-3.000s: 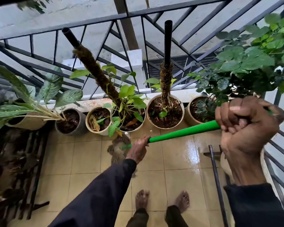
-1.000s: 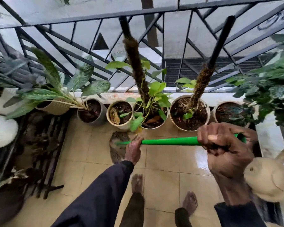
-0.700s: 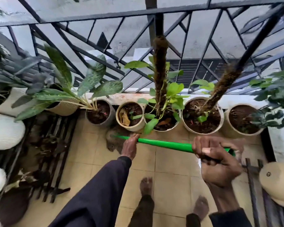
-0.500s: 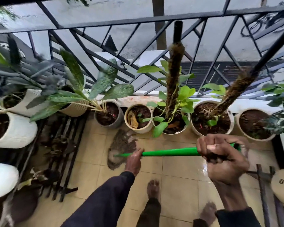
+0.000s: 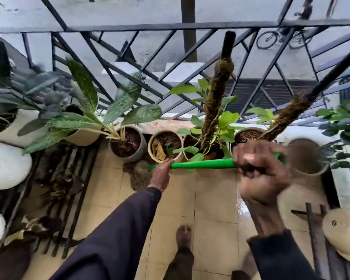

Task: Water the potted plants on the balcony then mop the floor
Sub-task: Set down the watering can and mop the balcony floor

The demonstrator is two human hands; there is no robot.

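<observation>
The mop head (image 5: pixel 138 176) is down on the floor (image 5: pixel 210 201), and it's gone forward. Half a second ago it lay out on open tile; now its grey strands are shoved against the foot of the grey pot (image 5: pixel 127 158) and the cream pot (image 5: pixel 150 148) in the far row.

The green mop handle (image 5: pixel 202 164) runs almost level, left to right. The left hand (image 5: pixel 161 173) is wrapped round it low down, near the head, and the right hand (image 5: pixel 261 172) is clenched round the top end, blurred, so it's mid-stroke.

I'd say the watering is behind us. The soil in the pots is dark, and this is the mopping part, working along the base of the pots where the drips would collect. The stroke has also crept left over the last few seconds.

A wet sheen (image 5: pixel 243 208) shows on the tiles near the right, so that side looks done. The leaves of the moss-pole plant (image 5: pixel 216 93) hang right over the handle, so he'll want care not to knock them.

Further left are white pots (image 5: pixel 8 168) and a black metal rack (image 5: pixel 69 178), with the railing (image 5: pixel 170 27) behind.

There are no labels or writing I can read anywhere.
</observation>
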